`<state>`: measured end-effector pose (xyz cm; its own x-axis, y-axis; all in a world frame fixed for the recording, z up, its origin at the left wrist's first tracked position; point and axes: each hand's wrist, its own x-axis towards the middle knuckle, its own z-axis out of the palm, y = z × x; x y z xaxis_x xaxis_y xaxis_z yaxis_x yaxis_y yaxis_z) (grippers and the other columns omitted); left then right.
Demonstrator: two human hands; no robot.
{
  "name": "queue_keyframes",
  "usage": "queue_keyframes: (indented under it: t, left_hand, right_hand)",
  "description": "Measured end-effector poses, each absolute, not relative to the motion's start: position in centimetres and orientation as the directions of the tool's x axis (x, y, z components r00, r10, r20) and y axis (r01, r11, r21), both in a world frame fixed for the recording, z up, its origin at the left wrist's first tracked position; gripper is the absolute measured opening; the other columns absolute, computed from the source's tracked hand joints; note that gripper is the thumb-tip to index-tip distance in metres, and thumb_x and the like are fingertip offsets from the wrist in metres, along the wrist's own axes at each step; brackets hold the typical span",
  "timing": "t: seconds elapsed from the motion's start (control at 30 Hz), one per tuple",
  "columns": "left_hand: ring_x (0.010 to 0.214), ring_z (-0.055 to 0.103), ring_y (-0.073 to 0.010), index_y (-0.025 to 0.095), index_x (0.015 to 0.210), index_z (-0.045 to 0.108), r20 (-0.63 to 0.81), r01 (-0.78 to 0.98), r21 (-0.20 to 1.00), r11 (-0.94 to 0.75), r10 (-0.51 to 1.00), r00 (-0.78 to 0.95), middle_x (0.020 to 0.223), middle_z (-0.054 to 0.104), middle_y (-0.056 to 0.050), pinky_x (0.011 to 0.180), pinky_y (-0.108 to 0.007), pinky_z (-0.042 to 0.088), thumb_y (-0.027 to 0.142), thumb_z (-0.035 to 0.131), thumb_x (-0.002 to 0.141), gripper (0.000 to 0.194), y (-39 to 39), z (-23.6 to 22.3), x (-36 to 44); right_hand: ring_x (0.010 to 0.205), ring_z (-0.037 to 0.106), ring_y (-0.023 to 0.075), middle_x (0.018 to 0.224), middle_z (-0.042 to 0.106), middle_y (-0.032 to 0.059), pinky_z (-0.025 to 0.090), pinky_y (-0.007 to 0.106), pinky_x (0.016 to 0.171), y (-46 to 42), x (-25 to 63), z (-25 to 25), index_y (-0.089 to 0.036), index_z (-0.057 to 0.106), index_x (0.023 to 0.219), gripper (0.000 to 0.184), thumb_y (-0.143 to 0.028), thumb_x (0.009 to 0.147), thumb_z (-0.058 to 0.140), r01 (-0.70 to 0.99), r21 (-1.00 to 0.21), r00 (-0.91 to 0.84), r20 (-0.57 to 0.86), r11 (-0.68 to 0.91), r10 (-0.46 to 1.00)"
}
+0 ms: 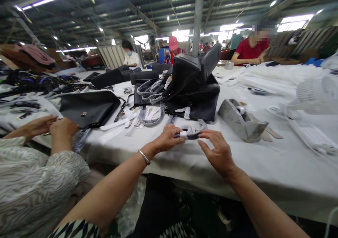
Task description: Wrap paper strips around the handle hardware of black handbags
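Near the table's front edge, my left hand (168,138) is closed on a dark bag strap (194,136) with a white band (183,134) around it. At the strap's right end is my right hand (218,154), thumb and fingers apart; whether a fingertip touches the strap I cannot tell. A plastic-wrapped handle (202,124) loops up just behind the strap. Beyond it, black leather bags (192,93) are piled up, with more wrapped handles (150,91) on their left side. Another wrapped handle (151,122) curves on the table left of my hands.
A grey tape dispenser (243,120) stands to the right, with clear plastic sheets (274,77) behind it. White paper strips (118,128) lie to the left. A co-worker's hands (56,125) work beside a black bag (88,107). Other people sit across the white table (295,150).
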<state>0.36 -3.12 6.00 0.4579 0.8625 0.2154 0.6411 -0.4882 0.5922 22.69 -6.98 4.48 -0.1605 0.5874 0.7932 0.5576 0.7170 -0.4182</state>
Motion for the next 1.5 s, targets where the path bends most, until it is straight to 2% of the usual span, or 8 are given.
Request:
queue_keyframes:
  t: [0.13,0.23,0.33,0.7,1.03,1.33,1.43,1.5]
  left_hand:
    - [0.077,0.053,-0.0162,0.011,0.096,0.066,0.093,0.249,0.945,-0.211,0.905,0.414,0.082,0.061,-0.004,0.073,-0.028,0.040,0.044,0.071,0.073,0.041,-2.4,7.1,1.3]
    - [0.070,0.053,-0.0122,0.011,0.096,0.064,0.048,0.057,0.995,-0.077,0.916,0.398,0.079,0.061,-0.002,0.067,-0.024,0.039,0.046,0.078,0.068,0.047,-2.6,8.0,2.6]
    - [0.067,0.052,-0.0110,0.012,0.095,0.064,0.045,-0.024,0.999,-0.039,0.940,0.337,0.077,0.061,-0.001,0.065,-0.023,0.039,0.045,0.080,0.067,0.047,-3.2,8.1,3.6]
    - [0.074,0.055,-0.0104,0.013,0.096,0.067,0.106,-0.237,0.970,-0.052,0.970,0.220,0.083,0.065,-0.002,0.073,-0.022,0.043,0.032,0.077,0.075,0.030,-3.2,4.6,4.1]
    - [0.088,0.062,-0.0171,0.016,0.107,0.068,0.025,-0.178,0.984,-0.001,0.991,0.133,0.097,0.070,-0.004,0.083,-0.026,0.048,0.038,0.080,0.071,0.044,-3.0,3.3,4.5]
    - [0.089,0.064,-0.0199,0.017,0.106,0.069,0.047,-0.096,0.995,-0.037,0.993,0.104,0.098,0.071,-0.004,0.081,-0.026,0.050,0.044,0.081,0.066,0.050,-3.3,2.8,4.9]
    - [0.090,0.063,-0.0212,0.018,0.107,0.069,0.085,-0.013,0.996,-0.084,0.986,0.142,0.098,0.071,-0.004,0.080,-0.026,0.050,0.044,0.079,0.070,0.046,-3.4,2.4,4.8]
    - [0.089,0.063,-0.0214,0.018,0.109,0.069,0.072,0.002,0.997,-0.073,0.983,0.170,0.099,0.071,-0.005,0.078,-0.026,0.049,0.044,0.078,0.071,0.047,-3.3,2.1,4.8]
  right_hand:
    - [0.086,0.064,0.0221,0.091,0.070,0.0091,0.051,0.037,0.078,-8.6,23.2,4.8,-0.017,0.069,0.089,0.024,-0.040,0.082,0.067,0.350,-0.820,0.186,0.535,0.453,0.824]
    - [0.078,0.064,0.0200,0.091,0.071,0.0100,0.050,0.031,0.066,-8.3,21.9,5.5,-0.013,0.071,0.098,0.048,-0.053,0.072,0.073,0.013,-0.987,0.120,0.161,0.160,0.980]
    - [0.075,0.061,0.0171,0.088,0.071,0.0074,0.048,0.028,0.065,-7.2,20.0,6.3,-0.013,0.070,0.092,0.049,-0.054,0.067,0.076,-0.191,-0.976,0.098,0.085,0.102,0.992]
    - [0.062,0.050,0.0117,0.066,0.058,-0.0016,0.043,0.026,0.063,-5.1,16.5,3.5,-0.015,0.060,0.071,0.029,-0.041,0.069,0.074,-0.338,-0.935,0.170,0.053,0.109,0.984]
    - [0.068,0.061,0.0132,0.069,0.063,-0.0016,0.053,0.030,0.075,-4.5,17.0,3.2,-0.015,0.058,0.069,0.041,-0.030,0.047,0.091,-0.758,-0.639,-0.016,-0.177,-0.127,0.984]
    - [0.068,0.060,0.0125,0.069,0.062,-0.0024,0.052,0.028,0.072,-4.9,18.0,3.0,-0.016,0.059,0.069,0.037,-0.026,0.048,0.088,-0.687,-0.698,-0.081,-0.205,-0.204,0.975]
    - [0.060,0.054,0.0118,0.064,0.060,-0.0022,0.047,0.025,0.059,-5.5,20.8,4.6,-0.016,0.059,0.068,0.028,-0.031,0.058,0.080,-0.375,-0.909,-0.064,-0.169,-0.180,0.984]
    - [0.059,0.053,0.0129,0.063,0.060,-0.0010,0.045,0.026,0.058,-5.4,24.6,6.6,-0.017,0.062,0.069,0.022,-0.034,0.064,0.075,-0.047,-0.999,0.088,0.023,0.027,0.996]
